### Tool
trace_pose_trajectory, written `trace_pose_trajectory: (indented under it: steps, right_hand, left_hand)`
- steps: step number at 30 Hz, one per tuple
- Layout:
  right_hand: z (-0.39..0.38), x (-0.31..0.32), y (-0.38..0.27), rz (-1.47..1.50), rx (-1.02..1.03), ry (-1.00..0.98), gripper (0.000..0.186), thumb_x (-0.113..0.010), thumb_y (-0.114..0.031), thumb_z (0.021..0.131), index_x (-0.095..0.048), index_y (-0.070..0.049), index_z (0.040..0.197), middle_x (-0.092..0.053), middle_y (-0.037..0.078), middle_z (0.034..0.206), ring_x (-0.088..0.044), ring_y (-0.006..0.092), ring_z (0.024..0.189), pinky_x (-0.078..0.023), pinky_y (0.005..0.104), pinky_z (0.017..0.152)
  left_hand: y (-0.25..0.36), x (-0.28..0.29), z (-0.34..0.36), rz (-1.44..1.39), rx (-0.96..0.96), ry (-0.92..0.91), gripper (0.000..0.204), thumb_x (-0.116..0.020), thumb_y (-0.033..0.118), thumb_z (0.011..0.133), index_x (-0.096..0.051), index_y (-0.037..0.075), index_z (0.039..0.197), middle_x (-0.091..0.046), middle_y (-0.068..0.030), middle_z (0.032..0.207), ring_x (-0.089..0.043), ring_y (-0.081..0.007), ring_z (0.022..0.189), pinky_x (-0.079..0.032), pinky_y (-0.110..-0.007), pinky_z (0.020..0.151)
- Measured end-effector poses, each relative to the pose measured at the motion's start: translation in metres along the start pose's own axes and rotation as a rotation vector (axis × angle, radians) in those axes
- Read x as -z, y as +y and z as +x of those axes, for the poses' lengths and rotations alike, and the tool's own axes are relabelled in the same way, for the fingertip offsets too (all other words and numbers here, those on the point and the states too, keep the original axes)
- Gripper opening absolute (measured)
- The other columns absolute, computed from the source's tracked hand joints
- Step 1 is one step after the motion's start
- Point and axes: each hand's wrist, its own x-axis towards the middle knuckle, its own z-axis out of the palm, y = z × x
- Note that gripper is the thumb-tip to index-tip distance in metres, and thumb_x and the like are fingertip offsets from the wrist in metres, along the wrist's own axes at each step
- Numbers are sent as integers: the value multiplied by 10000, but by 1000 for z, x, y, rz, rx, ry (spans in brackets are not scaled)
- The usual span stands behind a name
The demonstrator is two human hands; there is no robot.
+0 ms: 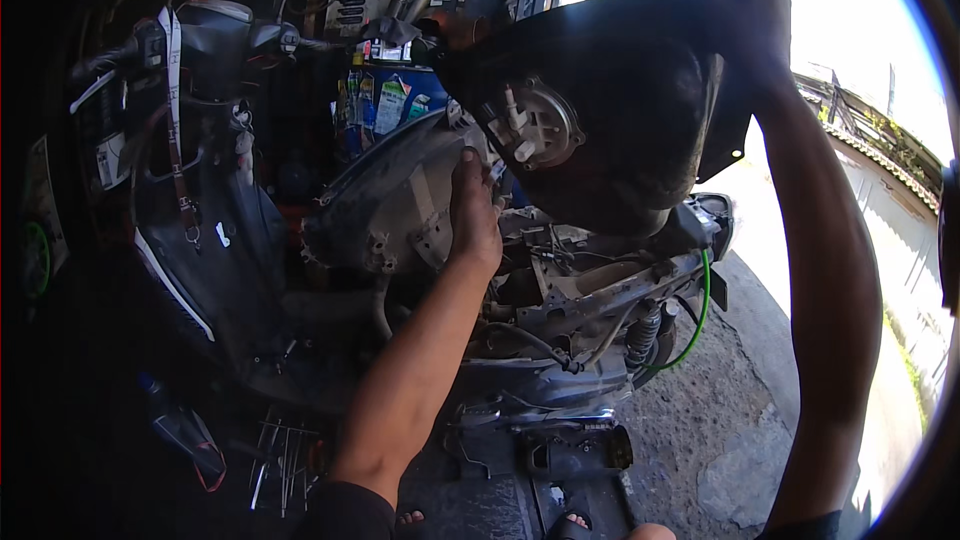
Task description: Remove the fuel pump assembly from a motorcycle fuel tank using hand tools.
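My right hand [735, 20] grips the upper edge of a black fuel tank [640, 90], held raised and tilted over a partly stripped scooter. On the tank's left face is a round metal plate with a light plastic pump fitting [525, 125]. My left hand [475, 205] is raised at the tank's left side, against or close beside a dusty dark curved housing [390, 200]; most of its fingers are hidden, so its grip is unclear. Below the tank lie the exposed frame, cables and brackets [565, 275], with a rear shock [645, 330] and a thin green hose [700, 310].
The scooter's front body and handlebar [215, 55] fill the left. Behind stands a blue rack [395, 90] with small items. A wire stand [285, 460], a dark panel [185, 440] and a black part [575, 450] lie below. A rough concrete path [720, 410] and wall are right.
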Motion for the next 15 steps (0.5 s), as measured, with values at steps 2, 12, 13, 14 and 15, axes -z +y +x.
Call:
trace_pose_trajectory:
  steps: [2, 12, 13, 14, 15]
  right_hand:
    - [11, 23, 17, 376, -160, -197, 268, -742, -300, 831, -710, -100, 1006, -687, 107, 773, -676, 214, 665, -541, 329, 633]
    - [-135, 155, 13, 902, -849, 55, 289, -711, -259, 844, -621, 15, 853, -584, 31, 685, -513, 103, 562, -387, 242, 535]
    - [-158, 163, 23, 905, -918, 88, 296, -705, -268, 848, -625, 15, 877, -598, 38, 697, -535, 115, 570, -413, 249, 545]
    - [-184, 167, 23, 963, -1003, 167, 263, -694, -228, 858, -633, 25, 899, -616, 52, 727, -556, 120, 585, -438, 253, 551]
    - [-208, 172, 21, 1026, -1089, 243, 231, -683, -187, 868, -641, 35, 920, -635, 65, 757, -577, 125, 601, -462, 258, 557]
  left_hand:
    - [33, -7, -10, -401, -40, -172, 532, -511, 439, 1002, -452, 126, 1429, -542, -77, 1341, -491, -194, 1272, -373, -392, 1100]
    - [198, 13, -183, 347, -465, 10, 253, -501, 174, 1028, -582, 35, 1223, -652, -85, 1149, -645, -176, 1034, -529, -318, 891]
    - [211, 10, -196, 536, -531, 24, 239, -520, 157, 1023, -591, 22, 1208, -663, -81, 1125, -649, -162, 1007, -525, -301, 876]
    - [219, 1, -209, 661, -599, 14, 221, -595, 143, 993, -620, -8, 1153, -682, -66, 1064, -636, -127, 953, -506, -287, 849]
    - [226, -5, -219, 711, -606, -35, 236, -642, 184, 964, -643, -5, 1106, -686, -78, 1035, -630, -131, 949, -495, -292, 836]
